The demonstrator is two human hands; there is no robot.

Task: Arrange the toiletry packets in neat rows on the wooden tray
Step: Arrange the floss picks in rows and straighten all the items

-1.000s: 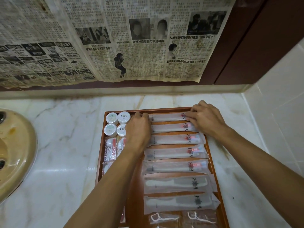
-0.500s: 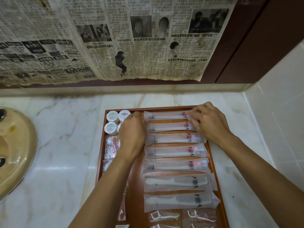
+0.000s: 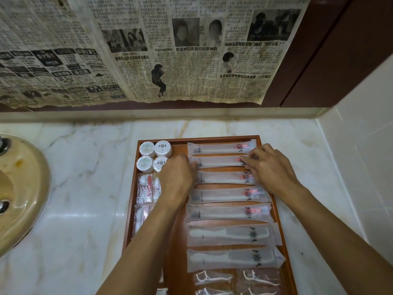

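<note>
I have both hands on the second toothbrush packet [image 3: 219, 161] from the far end of the wooden tray [image 3: 212, 137], which sits on the marble worktop [image 3: 85, 188]. The packet lies crosswise, its long axis running left to right between my hands, so each hand has one end: my left hand [image 3: 177, 177] pinches the plain end with narrow fingertips, and my right hand [image 3: 270, 167] rests its fingers on the printed, red-tipped end. I think the right fingers are pinching the wrapper and not just pressing it flat, but my knuckles hide the contact. The packet sits just beside its neighbours, the far one [image 3: 221, 148] and the next one nearer me [image 3: 225, 177], with a strip of wood showing on each side. Any squaring-up means sliding it toward or away from me, across its length, with both ends moving together. The round soaps [image 3: 155, 155] lie just left of my left hand, close enough to nudge.
</note>
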